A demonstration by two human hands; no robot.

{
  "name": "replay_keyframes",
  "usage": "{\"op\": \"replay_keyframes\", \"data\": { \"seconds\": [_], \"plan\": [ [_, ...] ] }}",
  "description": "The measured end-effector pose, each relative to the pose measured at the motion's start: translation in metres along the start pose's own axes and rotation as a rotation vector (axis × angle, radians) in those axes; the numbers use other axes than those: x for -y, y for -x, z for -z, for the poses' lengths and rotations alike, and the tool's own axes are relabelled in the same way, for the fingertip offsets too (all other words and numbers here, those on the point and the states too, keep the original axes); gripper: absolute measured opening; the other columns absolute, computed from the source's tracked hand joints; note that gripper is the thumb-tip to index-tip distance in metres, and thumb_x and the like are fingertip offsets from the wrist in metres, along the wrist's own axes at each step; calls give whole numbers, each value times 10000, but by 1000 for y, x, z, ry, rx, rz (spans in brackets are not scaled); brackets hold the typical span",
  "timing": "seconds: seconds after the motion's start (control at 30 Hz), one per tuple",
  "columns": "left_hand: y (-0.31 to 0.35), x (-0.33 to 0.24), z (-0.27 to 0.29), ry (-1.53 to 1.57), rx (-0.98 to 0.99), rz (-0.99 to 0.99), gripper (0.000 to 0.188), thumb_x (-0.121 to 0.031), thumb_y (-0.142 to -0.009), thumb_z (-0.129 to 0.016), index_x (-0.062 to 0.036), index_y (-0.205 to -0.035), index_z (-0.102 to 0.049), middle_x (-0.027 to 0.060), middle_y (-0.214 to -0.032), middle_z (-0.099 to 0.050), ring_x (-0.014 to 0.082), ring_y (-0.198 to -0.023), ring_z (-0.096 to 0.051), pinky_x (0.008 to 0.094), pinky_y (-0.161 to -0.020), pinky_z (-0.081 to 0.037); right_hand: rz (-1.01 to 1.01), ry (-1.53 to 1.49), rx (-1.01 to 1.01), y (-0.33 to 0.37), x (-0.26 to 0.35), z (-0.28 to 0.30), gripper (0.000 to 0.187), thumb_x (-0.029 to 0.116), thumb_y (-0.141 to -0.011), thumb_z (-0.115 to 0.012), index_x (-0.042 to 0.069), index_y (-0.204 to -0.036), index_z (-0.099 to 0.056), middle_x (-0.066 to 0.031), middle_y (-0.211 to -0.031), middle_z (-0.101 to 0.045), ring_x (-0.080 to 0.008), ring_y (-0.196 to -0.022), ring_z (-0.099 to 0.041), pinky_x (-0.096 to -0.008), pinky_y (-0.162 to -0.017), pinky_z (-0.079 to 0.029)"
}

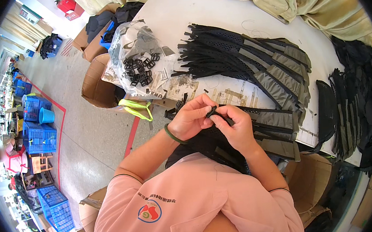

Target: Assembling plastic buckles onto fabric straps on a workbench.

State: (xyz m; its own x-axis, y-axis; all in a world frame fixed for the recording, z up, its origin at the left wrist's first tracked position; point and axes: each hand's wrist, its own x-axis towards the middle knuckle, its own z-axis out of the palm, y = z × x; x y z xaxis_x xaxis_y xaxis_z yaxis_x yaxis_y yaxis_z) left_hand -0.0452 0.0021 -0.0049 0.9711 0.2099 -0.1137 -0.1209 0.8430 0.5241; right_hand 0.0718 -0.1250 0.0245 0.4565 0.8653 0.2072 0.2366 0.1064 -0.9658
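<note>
Close in front of my chest, both hands meet at a small black plastic buckle (212,111). My left hand (190,118) pinches it between thumb and fingers. In my right hand (238,127) is the end of a black strap (224,118), which runs up to the buckle; whether it is threaded through is too small to tell. Below my hands hangs a dark mesh piece (217,140), partly hidden by my wrists. Just right of them, grey-and-black strap panels (270,118) lie over the table's near edge.
On the white table (172,11) lie a fanned pile of black mesh strips (216,53) and a clear plastic bag (137,43) with several black buckles (140,69). Dark fabric pieces (357,101) are heaped at right. An opened cardboard box (96,82) stands beside the table's left edge.
</note>
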Motion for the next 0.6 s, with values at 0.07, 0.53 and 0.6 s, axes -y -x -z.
{"op": "replay_keyframes", "data": {
  "seconds": [0.07, 0.53, 0.6],
  "plan": [
    [1, -1, 1, 1, 9, 5, 75, -87, -927, -499, -83, -999, -517, 64, -1052, -554, 95, -698, -446, 217, -583, -365, 39, 43, 8, -1, -2, 1, 107, 17, -787, -663, -6, -868, -597, -58, -754, -584, -124, -656, -545, -242, -587, -437],
    [1, 1, 2, -68, -64, -44, 99, -36, -906, -517, -72, -999, -521, 49, -1001, -563, 117, -806, -561, 240, -659, -456, -347, -416, 147, -2, -9, 8, 67, 9, -834, -627, -14, -861, -570, -41, -779, -623, -98, -655, -565, -237, -614, -474],
    [-1, -4, 1, -163, -54, 0, 97, -42, -899, -534, -54, -992, -510, 47, -988, -561, 120, -836, -579, 237, -666, -474, -302, -490, 109, -1, -15, 7, 97, -19, -838, -609, -16, -930, -577, -53, -793, -630, -106, -666, -583, -225, -634, -482]
  ]
}}
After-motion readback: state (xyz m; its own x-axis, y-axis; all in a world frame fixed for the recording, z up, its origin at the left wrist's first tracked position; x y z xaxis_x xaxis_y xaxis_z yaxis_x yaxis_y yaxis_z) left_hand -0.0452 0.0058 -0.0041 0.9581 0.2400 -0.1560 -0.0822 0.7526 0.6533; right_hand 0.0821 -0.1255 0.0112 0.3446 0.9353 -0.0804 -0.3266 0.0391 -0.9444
